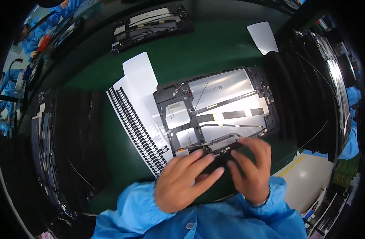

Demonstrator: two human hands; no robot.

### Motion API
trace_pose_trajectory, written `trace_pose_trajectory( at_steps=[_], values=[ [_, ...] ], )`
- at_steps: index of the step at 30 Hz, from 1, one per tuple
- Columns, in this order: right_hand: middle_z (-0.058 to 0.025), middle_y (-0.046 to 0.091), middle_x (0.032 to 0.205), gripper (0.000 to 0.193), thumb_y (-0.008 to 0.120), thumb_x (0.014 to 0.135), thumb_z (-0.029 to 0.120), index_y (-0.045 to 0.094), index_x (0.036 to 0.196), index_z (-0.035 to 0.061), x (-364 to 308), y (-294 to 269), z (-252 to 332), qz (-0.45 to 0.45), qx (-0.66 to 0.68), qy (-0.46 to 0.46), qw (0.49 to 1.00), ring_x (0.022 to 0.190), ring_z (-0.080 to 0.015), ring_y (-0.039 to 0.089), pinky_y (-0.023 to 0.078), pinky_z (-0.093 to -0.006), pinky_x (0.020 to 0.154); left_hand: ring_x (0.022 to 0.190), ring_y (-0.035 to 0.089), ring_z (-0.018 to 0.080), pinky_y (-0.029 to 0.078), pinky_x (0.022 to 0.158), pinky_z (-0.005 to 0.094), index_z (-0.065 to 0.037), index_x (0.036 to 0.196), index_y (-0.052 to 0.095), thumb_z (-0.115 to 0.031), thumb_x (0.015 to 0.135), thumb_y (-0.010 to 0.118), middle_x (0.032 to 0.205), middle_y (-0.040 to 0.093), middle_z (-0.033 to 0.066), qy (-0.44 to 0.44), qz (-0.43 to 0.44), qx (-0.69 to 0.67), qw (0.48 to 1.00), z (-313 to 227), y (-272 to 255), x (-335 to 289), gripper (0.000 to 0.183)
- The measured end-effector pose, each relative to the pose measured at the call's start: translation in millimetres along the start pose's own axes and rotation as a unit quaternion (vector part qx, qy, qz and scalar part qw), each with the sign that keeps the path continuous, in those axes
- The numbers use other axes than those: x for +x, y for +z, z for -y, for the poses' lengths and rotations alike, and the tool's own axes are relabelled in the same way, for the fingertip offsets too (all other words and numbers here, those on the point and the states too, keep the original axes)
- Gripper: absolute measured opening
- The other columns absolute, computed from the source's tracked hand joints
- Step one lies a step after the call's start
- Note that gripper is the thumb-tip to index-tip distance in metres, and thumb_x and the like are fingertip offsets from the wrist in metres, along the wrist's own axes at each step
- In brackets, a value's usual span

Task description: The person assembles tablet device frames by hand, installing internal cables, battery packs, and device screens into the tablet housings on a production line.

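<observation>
An opened tablet (230,107) lies tilted in front of me, with its silver battery plates, black tapes and thin cables showing. My left hand (184,179) is at its near left corner, fingers stretched and apart, the fingertips at the frame edge. At the near right edge is my right hand (250,169), its fingers bent and spread. The index fingertip touches or hovers over a thin grey curved strip (226,137) along that edge; which of the two I cannot tell. Neither hand visibly grips anything.
White sheets with rows of black-and-white labels (136,131) lie left of the tablet. Another opened tablet (150,26) is at the back, near a white paper (263,38). Black racks holding tablets stand left (79,139) and right (286,95). People in blue work beyond.
</observation>
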State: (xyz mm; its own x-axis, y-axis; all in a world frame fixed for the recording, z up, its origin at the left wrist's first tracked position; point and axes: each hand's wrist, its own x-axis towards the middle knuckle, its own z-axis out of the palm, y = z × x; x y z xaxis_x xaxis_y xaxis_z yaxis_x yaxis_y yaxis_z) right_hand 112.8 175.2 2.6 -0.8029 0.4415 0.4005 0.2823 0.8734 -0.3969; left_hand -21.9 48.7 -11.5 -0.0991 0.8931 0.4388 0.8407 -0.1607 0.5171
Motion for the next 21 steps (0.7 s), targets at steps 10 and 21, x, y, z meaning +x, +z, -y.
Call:
trace_pose_trajectory(
  at_steps=[10, 21],
  values=[
    [-0.0103, 0.051, 0.072, 0.012, 0.064, 0.063, 0.002, 0.057, 0.072, 0.0009, -70.8, 47.7, 65.7, 0.1, 0.042, 0.068, 0.992, 0.061, -0.0261, 0.05, 0.042, -0.0364, 0.055, 0.101, 0.048, 0.0302, 0.036, 0.083, 0.0411, -0.012, 0.1, 0.063, -0.017, 0.065, 0.069, 0.108, 0.054, 0.0107, -0.161, 0.072, 0.064, 0.982, -6.8, 10.0, -85.2, 0.036],
    [-0.0127, 0.052, 0.076, 0.012, 0.062, 0.068, 0.0, 0.054, 0.077, 0.0013, -41.9, -2.8, 18.2, 0.102, 0.253, 0.105, 0.956, 0.069, -0.0281, 0.053, 0.043, -0.0346, 0.063, 0.095, 0.05, 0.0288, 0.038, 0.079, 0.0404, -0.01, 0.097, 0.064, -0.016, 0.064, 0.07, 0.104, 0.056, 0.0098, -0.177, 0.067, 0.068, 0.98, -11.0, 9.1, -75.4, 0.035]
  ],
)
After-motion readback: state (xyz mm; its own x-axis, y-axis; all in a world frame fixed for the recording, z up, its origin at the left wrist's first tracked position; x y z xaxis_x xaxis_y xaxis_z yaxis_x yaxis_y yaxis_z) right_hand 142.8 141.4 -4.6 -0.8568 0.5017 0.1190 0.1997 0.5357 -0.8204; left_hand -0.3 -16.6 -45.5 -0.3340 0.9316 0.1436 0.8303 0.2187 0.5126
